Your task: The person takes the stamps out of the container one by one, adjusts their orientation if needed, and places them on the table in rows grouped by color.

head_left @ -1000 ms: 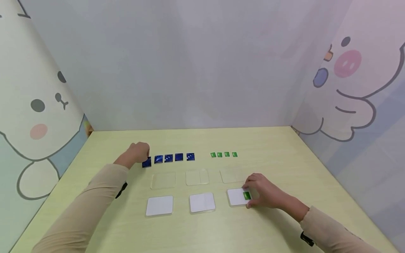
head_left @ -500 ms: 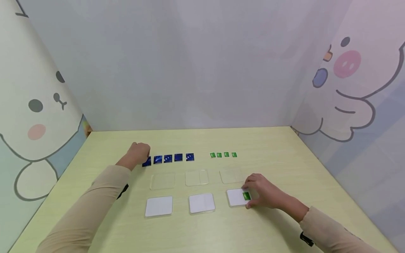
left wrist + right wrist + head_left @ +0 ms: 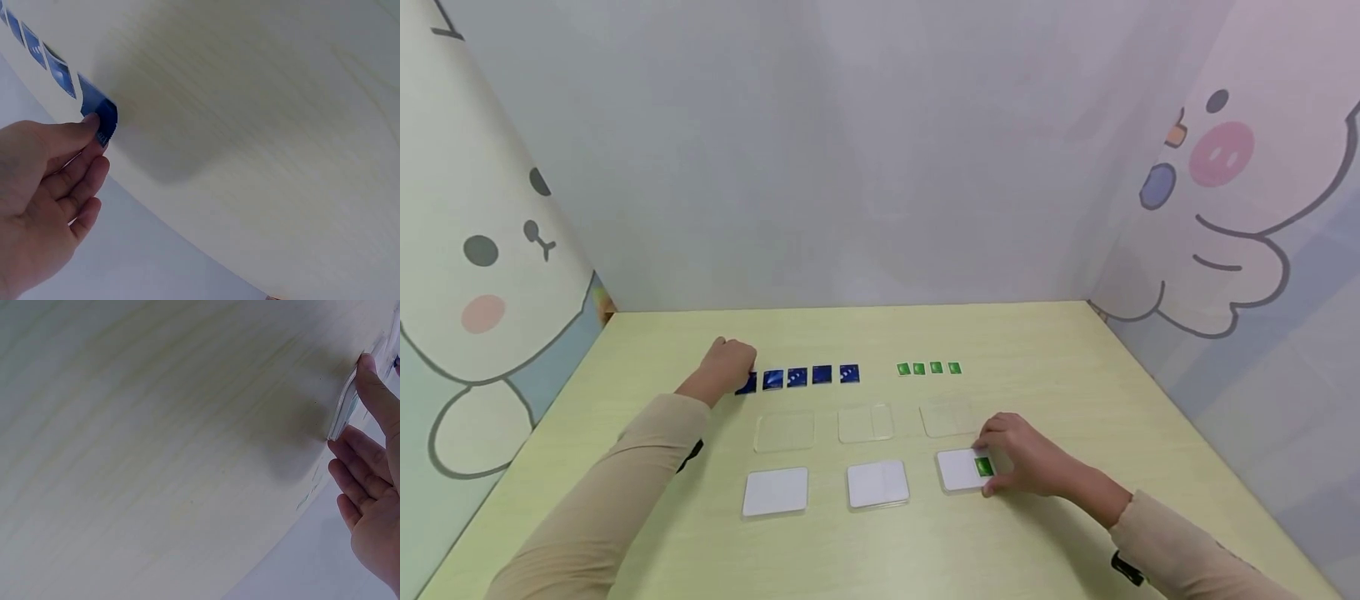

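My left hand (image 3: pixel 727 364) is at the left end of a row of dark blue stamps, pinching the end blue stamp (image 3: pixel 100 112) between thumb and forefinger. That stamp bends at its held corner and has a finely toothed edge. On the right, my right hand (image 3: pixel 1018 454) grips the white card in its clear plastic holder (image 3: pixel 955 471) by the near and far edges. A small green stamp (image 3: pixel 983 467) lies on this card's right side. From the right wrist view, thumb and fingertips meet the holder's thin layered edge (image 3: pixel 344 403).
Two more white cards, a left one (image 3: pixel 776 492) and a middle one (image 3: pixel 877 484), lie in the front row. Behind them are three clear plastic covers (image 3: pixel 867 423). Several green stamps (image 3: pixel 919 368) line up at the back right of the pale wooden table (image 3: pixel 880 558).
The head view shifts slightly. Both hands stay where they were, the left at the end blue stamp and the right on the card holder.
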The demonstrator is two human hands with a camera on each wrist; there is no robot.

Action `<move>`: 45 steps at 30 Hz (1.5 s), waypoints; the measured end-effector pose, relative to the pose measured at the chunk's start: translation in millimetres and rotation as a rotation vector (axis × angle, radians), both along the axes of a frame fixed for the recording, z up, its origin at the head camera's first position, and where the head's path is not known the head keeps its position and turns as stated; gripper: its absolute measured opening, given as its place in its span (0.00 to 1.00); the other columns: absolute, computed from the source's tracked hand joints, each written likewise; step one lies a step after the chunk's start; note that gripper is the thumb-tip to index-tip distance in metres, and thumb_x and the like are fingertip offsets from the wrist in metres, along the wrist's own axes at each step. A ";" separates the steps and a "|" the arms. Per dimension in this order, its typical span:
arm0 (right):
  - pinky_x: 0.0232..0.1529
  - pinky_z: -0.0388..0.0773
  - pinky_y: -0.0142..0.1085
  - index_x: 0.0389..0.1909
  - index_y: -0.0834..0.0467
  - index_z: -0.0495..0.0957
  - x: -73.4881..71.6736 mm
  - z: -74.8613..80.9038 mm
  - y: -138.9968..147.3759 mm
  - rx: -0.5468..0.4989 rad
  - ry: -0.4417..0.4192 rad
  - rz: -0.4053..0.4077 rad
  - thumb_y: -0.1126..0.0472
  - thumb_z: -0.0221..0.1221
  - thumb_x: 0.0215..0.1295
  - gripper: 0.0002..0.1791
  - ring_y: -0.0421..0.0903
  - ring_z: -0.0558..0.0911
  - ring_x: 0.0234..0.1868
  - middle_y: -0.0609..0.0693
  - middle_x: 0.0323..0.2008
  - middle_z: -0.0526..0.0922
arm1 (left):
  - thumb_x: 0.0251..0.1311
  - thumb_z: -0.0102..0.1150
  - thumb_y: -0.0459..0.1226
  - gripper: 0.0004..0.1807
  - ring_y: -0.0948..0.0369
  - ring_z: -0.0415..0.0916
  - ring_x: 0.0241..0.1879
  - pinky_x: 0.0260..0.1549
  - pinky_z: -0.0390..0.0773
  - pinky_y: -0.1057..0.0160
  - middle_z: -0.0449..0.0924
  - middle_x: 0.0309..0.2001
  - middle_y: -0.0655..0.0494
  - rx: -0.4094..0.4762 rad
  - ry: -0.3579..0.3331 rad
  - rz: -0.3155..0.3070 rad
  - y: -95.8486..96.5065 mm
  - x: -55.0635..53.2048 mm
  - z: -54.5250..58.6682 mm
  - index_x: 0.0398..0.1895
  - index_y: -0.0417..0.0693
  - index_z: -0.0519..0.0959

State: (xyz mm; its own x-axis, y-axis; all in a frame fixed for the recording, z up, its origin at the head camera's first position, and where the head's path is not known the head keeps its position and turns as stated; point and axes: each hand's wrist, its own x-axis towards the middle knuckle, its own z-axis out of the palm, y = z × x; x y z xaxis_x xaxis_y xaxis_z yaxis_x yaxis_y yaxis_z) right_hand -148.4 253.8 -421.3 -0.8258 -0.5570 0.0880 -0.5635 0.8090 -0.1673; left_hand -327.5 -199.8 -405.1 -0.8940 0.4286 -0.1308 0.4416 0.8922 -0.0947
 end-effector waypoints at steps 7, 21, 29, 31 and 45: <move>0.56 0.74 0.49 0.43 0.55 0.84 -1.1 1.1 0.0 0.003 -0.018 -0.005 0.40 0.75 0.42 0.30 0.45 0.77 0.48 0.44 0.42 0.82 | 0.63 0.55 0.28 0.07 0.54 0.76 0.32 0.46 0.73 0.49 0.83 0.30 0.48 -0.071 0.040 -0.024 3.4 4.8 3.8 0.27 0.41 0.79; 0.56 0.73 0.49 0.42 0.56 0.84 -0.4 2.3 -1.2 -0.004 -0.029 -0.007 0.41 0.75 0.42 0.30 0.44 0.76 0.47 0.43 0.42 0.82 | 0.64 0.59 0.34 0.07 0.53 0.75 0.32 0.47 0.75 0.49 0.81 0.29 0.48 -0.084 0.092 -0.036 2.8 6.0 5.7 0.32 0.39 0.80; 0.55 0.74 0.48 0.42 0.56 0.84 0.4 2.6 -1.1 -0.009 -0.022 -0.004 0.41 0.75 0.42 0.29 0.44 0.77 0.46 0.43 0.41 0.83 | 0.61 0.63 0.35 0.06 0.50 0.78 0.37 0.51 0.74 0.47 0.82 0.32 0.48 -0.059 0.124 -0.042 12.7 15.3 22.6 0.34 0.39 0.81; 0.55 0.74 0.48 0.42 0.56 0.84 0.2 2.6 -0.8 -0.010 -0.024 -0.005 0.42 0.76 0.41 0.29 0.44 0.77 0.46 0.43 0.41 0.83 | 0.61 0.63 0.35 0.06 0.50 0.78 0.38 0.51 0.74 0.47 0.82 0.32 0.48 -0.041 0.121 -0.045 17.4 18.5 27.1 0.34 0.39 0.81; 0.53 0.74 0.46 0.41 0.55 0.85 0.5 -1.7 2.8 -0.049 -0.026 -0.002 0.42 0.76 0.41 0.29 0.43 0.77 0.46 0.42 0.41 0.83 | 0.63 0.62 0.38 0.08 0.51 0.77 0.43 0.55 0.72 0.47 0.83 0.38 0.49 -0.001 0.116 -0.103 55.5 34.6 42.2 0.39 0.41 0.82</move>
State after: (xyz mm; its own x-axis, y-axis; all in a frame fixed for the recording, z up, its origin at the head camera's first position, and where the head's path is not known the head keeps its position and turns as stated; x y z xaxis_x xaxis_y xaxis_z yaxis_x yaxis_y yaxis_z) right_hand -147.9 256.7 -423.1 -0.8291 -0.5512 0.0940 -0.5571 0.8003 -0.2215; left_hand -292.9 -144.4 -362.9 -0.8543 0.5190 -0.0298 0.5170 0.8424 -0.1516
